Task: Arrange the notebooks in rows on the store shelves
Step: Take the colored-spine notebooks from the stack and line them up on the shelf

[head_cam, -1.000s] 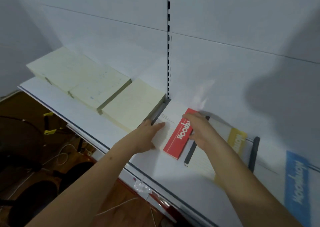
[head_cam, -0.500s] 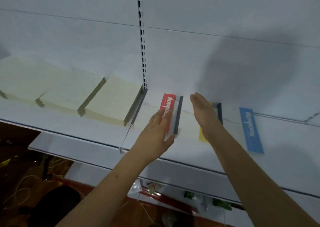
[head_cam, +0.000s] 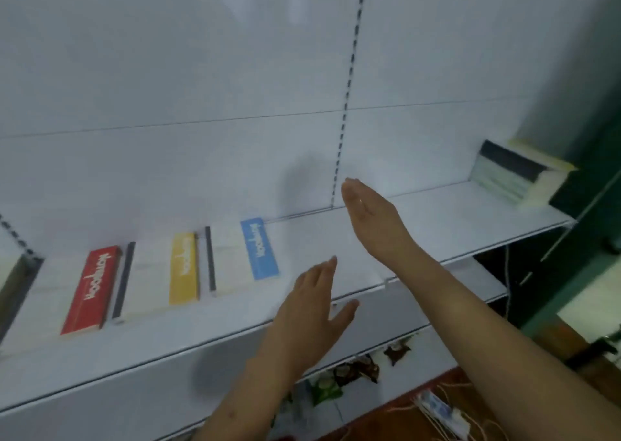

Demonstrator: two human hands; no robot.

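Three white notebooks lie flat in a row on the white shelf (head_cam: 336,235): one with a red band (head_cam: 92,289), one with a yellow band (head_cam: 183,267), one with a blue band (head_cam: 259,248). A stack of notebooks (head_cam: 514,175) leans at the shelf's far right end. My left hand (head_cam: 314,309) hovers over the shelf's front edge, fingers straight, holding nothing. My right hand (head_cam: 371,215) is raised above the bare stretch of shelf right of the blue notebook, fingers straight, also holding nothing.
A slotted upright (head_cam: 349,81) runs down the white back panel. A lower shelf (head_cam: 484,282) sits beneath. Snack packets (head_cam: 356,370) and white cables (head_cam: 447,410) lie on the floor below. A dark green wall (head_cam: 601,104) borders the right.
My view has swung right. Both hands have left the red and yellow notebooks and moved right along the shelf. The stack at the far right has come into view.
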